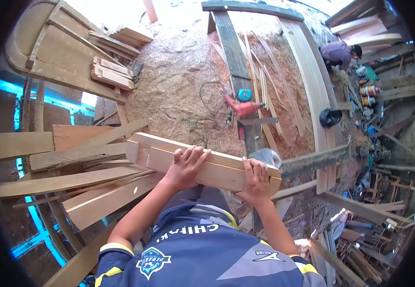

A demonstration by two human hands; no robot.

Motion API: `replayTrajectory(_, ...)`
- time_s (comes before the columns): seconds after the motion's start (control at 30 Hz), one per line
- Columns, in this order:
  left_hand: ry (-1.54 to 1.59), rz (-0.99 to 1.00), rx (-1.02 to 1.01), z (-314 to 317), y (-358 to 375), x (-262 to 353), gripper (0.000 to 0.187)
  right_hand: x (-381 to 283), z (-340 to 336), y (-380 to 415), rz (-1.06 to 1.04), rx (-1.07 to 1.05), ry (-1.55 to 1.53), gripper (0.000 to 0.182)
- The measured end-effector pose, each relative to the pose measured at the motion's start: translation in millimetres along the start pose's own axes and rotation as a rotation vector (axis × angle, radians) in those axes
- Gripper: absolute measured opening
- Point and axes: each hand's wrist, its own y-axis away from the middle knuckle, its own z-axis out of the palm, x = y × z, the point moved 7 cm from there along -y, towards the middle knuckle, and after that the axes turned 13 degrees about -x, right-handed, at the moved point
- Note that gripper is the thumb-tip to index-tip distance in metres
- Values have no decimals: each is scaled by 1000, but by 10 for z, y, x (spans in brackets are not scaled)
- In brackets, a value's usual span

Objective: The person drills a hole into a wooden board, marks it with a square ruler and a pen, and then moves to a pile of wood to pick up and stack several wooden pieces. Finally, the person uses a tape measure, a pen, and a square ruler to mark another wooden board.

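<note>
In front of my torso, a bundle of short, light wooden boards (222, 176) is held crosswise in both hands. The boards lie face to face, with shaped ends at the left. My left hand (184, 167) grips them near the middle, its fingers curled over the top edge. Close to the right end, my right hand (256, 181) is wrapped around the same boards. Both palms and the undersides of the boards are hidden. Beyond the right hand, a clear plastic bag (267, 157) lies by a dark beam.
A red power drill (242, 105), a blue tape measure (244, 94) and a handsaw (257, 122) rest on the dark beam (232, 60). Long planks (308, 71) stretch along the right. Loose lumber (88, 179) lies at left. Another person (339, 52) crouches at the far right.
</note>
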Motion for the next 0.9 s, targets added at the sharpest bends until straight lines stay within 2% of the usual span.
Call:
replayTrajectory(0.13, -93, -51, 75, -255, -107, -281, 103, 9, -219, -545, -100, 40, 16, 117)
replayTrajectory(0.23, -5, -131, 18, -474, -223, -544, 108, 10, -352, -986, -165, 27, -40, 121)
replayTrajectory(0.33, 36, -139, 65, -670, -230, -821, 111, -91, -478, -1339, -227, 24, -71, 122)
replayTrajectory(0.43, 21, -157, 56, -897, -387, -1099, 117, -165, -713, -1748, -278, 49, -92, 111)
replayTrajectory(0.57, -4, -139, 68, -972, -848, -1642, 117, 1, -729, -2381, -285, 100, -75, 109)
replayTrajectory(0.67, -20, -83, 26, -1007, -1576, -2135, 115, 381, -714, -2954, -230, 127, -104, 112)
replayTrajectory(0.73, -46, 25, -7, -1008, -2263, -2479, 116, 743, -648, -3366, -146, 164, -118, 112)
replayTrajectory(0.77, -55, 45, -5, -1031, -2677, -2692, 116, 966, -612, -3610, -82, 190, -132, 112)
replayTrajectory(0.8, -40, 105, -84, -1006, -3125, -2864, 115, 1160, -564, -3856, -65, 206, -130, 112)
replayTrajectory(0.83, -25, 166, -167, -987, -3602, -3036, 114, 1420, -513, -4102, 45, 222, -132, 113)
replayTrajectory(0.87, -34, 188, -174, -943, -4103, -3260, 114, 1689, -477, -4372, 155, 236, -136, 113)
replayTrajectory(0.9, -59, 313, -130, -857, -4633, -3463, 114, 1906, -462, -4675, 173, 260, -138, 113)
